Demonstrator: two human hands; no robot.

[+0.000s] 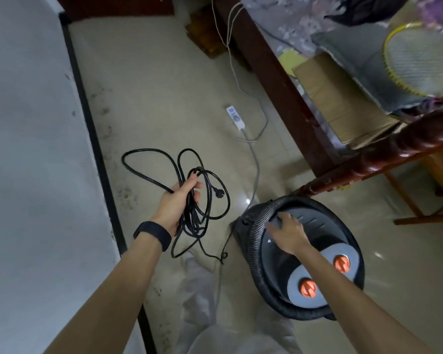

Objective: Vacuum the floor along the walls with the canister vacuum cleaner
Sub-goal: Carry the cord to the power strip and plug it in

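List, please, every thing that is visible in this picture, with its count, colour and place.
canister vacuum cleaner: 1, black and grey, on floor, right
hose: 1, grey-black, wound round the canister's top
knobs: 2, orange, on canister lid
power cord: 1, black, coiled in left hand
power strip: 1, white, on floor, centre
bed frame: 1, dark brown, upper right
racket: 1, yellow, upper right
wristband: 1, black, left wrist
left hand: 1, grips cord
right hand: 1, fingers touch hose
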